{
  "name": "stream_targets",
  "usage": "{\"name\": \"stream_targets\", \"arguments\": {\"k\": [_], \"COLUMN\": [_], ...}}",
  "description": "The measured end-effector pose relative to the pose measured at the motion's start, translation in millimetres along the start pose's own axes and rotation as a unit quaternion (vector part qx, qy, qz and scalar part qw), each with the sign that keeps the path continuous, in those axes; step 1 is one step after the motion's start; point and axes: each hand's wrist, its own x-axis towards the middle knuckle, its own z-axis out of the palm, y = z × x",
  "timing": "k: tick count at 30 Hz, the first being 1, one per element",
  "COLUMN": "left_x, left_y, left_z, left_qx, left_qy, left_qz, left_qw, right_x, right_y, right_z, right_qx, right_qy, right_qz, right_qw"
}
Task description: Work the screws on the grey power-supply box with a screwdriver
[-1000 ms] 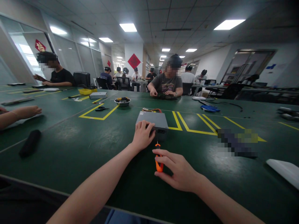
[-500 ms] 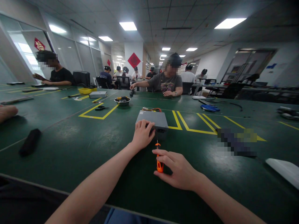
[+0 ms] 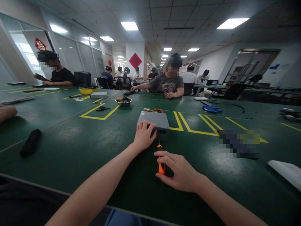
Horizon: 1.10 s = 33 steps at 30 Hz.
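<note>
A grey metal power supply unit (image 3: 154, 118) lies on the green table, its near side with a black socket facing me and coloured cables at its far edge. My left hand (image 3: 145, 136) grips its near left side, fingers bent over the top edge. In my right hand (image 3: 180, 169) is an orange and black screwdriver (image 3: 161, 168), held by its handle between thumb and fingers. Its thin shaft points away from me, toward the near face of the unit below the socket. Whether the tip sits on a screw is too small to tell.
A metal bowl (image 3: 123, 101) with tools stands beyond, left of the unit. Blue gloves (image 3: 212, 109) lie at the right, a black pouch-like object (image 3: 31, 142) at the left. Across the table sits a co-worker (image 3: 168, 81); another person's hand (image 3: 8, 110) rests at the left edge.
The screwdriver handle has turned slightly between my right fingers. My left hand stays on the unit. Across the table, the co-worker's hand has shifted a little left with a dark object.
</note>
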Motion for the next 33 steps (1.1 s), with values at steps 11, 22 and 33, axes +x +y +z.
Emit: {"name": "stream_targets", "arguments": {"k": [11,22,33], "left_x": [0.3,0.2,0.6], "left_y": [-1.0,-0.2,0.2], "left_z": [1.3,0.5,-0.6], "left_qx": [0.004,0.008,0.007], "left_qy": [-0.005,-0.007,-0.005], "left_qz": [-0.001,-0.004,-0.004], "left_qw": [1.000,1.000,1.000], "right_x": [0.7,1.7,2.5], "right_y": [0.0,-2.5,-3.3], "right_z": [1.6,-3.2,-7.2], "right_qx": [-0.033,-0.040,-0.019], "right_qy": [-0.026,-0.059,-0.069], "right_qz": [-0.017,-0.020,-0.007], "right_qw": [0.999,0.997,0.997]}}
